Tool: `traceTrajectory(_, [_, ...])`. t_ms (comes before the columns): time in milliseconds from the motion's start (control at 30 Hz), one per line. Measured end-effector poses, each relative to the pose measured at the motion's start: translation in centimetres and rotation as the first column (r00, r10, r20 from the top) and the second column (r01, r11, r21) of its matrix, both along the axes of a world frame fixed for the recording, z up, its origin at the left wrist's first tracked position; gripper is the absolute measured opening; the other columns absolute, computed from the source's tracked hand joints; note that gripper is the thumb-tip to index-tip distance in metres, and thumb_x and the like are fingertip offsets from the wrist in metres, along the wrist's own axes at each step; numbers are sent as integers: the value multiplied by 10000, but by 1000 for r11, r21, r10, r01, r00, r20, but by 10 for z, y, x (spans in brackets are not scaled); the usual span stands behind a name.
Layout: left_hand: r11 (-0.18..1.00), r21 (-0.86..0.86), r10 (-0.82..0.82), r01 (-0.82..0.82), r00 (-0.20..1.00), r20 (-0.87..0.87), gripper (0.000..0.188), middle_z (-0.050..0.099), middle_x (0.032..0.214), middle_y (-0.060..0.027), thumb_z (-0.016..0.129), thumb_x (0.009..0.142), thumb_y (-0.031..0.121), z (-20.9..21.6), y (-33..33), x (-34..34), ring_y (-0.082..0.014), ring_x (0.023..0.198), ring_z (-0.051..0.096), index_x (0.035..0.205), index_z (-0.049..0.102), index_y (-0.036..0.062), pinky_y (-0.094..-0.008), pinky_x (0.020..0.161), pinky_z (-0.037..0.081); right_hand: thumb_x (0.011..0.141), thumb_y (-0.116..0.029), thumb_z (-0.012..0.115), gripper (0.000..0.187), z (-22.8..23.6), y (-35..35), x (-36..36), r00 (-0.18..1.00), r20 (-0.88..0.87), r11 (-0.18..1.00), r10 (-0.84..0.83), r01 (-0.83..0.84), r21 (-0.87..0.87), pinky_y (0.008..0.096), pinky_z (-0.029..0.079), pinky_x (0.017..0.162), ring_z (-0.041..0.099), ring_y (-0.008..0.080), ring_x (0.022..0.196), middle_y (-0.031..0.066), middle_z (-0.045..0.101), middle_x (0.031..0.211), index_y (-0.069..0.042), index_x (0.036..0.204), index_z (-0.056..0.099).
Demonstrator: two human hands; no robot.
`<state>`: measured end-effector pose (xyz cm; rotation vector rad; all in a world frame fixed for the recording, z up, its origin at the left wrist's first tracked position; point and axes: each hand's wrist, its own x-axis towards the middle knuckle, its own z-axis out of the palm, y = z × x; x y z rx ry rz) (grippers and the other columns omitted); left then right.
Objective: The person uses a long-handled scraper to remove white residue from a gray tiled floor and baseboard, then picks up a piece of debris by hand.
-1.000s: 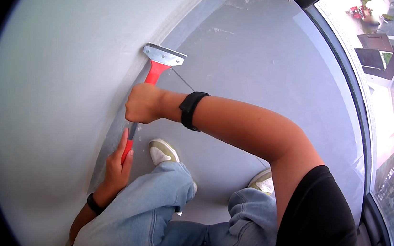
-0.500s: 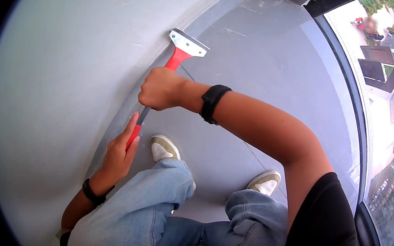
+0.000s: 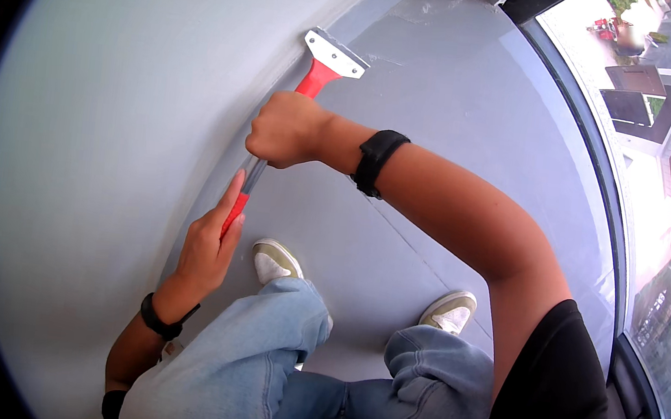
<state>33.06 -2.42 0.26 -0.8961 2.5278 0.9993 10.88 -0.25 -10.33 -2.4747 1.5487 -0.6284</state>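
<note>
A long-handled scraper [image 3: 321, 80] with a red neck, grey shaft and wide metal head lies along the foot of the wall. Its blade edge rests at the grey tiled floor [image 3: 409, 135], close to where floor and wall meet. My right hand [image 3: 285, 129] is closed in a fist round the shaft just below the red neck. Lower down, my left hand [image 3: 210, 249] holds the red grip at the handle's end, its forefinger stretched along the shaft. Whitish scuffs and residue show on the floor beyond the blade.
A pale wall [image 3: 113, 145] rises on the left. On the right runs a dark-framed window [image 3: 595, 147], with buildings and greenery outside. My two shoes [image 3: 277, 262] stand on the floor between my hands and my jeans. A thin tile joint crosses the floor.
Both hands and the scraper have moved forward, away from me along the wall's foot, and slightly to the right. The grip of each hand looks the same.
</note>
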Motion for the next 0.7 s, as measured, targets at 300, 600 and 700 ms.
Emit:
traceTrajectory(300, [999,-14,32,-31,999,26,571,666,991,-223,486,986,100,10,7,-2,-298,698,612,1526,302,83,-358,716,506,678,-177,705,92,20,0,-1,997,-68,996,30,-24,86,407,514,549,662,295,633,75,664,641,-94,645,682])
traceTrajectory(600, [1000,-16,24,-25,998,-53,578,599,780,-178,483,986,101,4,13,-1,-258,590,543,1533,296,107,-346,628,480,631,-190,716,127,16,6,-1,998,-61,999,-7,10,51,399,477,480,627,299,556,66,627,570,-102,566,650])
traceTrajectory(700, [1000,-10,13,-14,999,-32,575,547,707,-145,482,988,102,3,13,-2,-235,565,517,1533,297,109,-341,606,471,613,-194,714,128,18,8,-2,998,-63,996,-30,35,77,399,469,476,617,304,548,65,619,562,-101,560,644])
